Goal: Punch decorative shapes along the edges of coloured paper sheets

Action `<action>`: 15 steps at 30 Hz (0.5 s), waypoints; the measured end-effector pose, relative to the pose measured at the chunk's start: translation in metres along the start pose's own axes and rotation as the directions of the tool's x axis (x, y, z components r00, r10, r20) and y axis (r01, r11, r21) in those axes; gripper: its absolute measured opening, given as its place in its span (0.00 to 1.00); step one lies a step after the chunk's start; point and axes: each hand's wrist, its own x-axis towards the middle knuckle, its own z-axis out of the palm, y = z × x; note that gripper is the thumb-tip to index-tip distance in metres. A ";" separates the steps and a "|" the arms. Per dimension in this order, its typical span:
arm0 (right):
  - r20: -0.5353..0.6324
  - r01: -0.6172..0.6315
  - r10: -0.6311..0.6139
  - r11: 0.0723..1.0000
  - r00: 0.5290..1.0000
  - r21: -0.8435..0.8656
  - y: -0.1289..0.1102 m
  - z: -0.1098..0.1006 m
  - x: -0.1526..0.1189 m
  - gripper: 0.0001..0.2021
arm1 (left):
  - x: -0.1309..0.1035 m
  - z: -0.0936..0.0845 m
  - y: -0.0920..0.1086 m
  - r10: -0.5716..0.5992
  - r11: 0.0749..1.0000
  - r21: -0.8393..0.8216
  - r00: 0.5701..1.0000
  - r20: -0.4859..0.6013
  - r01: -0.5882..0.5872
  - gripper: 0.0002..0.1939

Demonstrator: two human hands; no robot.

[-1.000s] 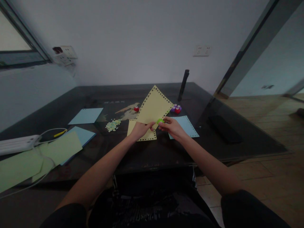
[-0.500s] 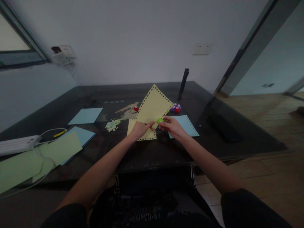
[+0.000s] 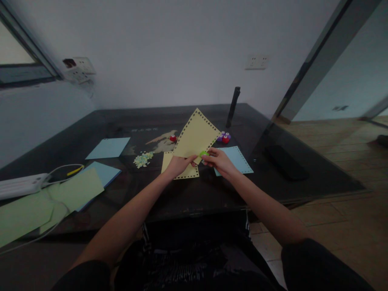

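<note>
With the fingers of our left hand (image 3: pixel 180 166) we pinch a raised yellow sheet (image 3: pixel 197 135) near its lower corner, tilted above the worktop (image 3: pixel 182 202), while our right hand (image 3: pixel 221 161) grips a small green punch (image 3: pixel 203 154) at the sheet's lower right edge. Below it we have a second yellow sheet (image 3: pixel 192 173), and a blue sheet (image 3: pixel 239 159) lies partly behind our right hand.

Dim light greys the wall (image 3: pixel 169 56); detail is soft, edges stretched.
</note>
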 end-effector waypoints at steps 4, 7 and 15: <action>0.004 -0.001 0.001 1.000 1.000 -0.006 0.001 -0.001 0.001 0.14 | 0.001 0.001 -0.005 0.010 1.000 0.026 1.000 0.013 -0.011 0.14; 0.014 -0.007 0.008 1.000 1.000 -0.009 0.001 -0.001 0.001 0.14 | 0.001 0.002 -0.006 0.020 0.999 0.029 1.000 0.009 -0.020 0.14; 0.032 0.001 -0.001 1.000 0.999 -0.024 0.000 -0.002 0.000 0.13 | 0.001 0.001 -0.005 0.031 0.999 0.019 0.999 0.010 -0.031 0.14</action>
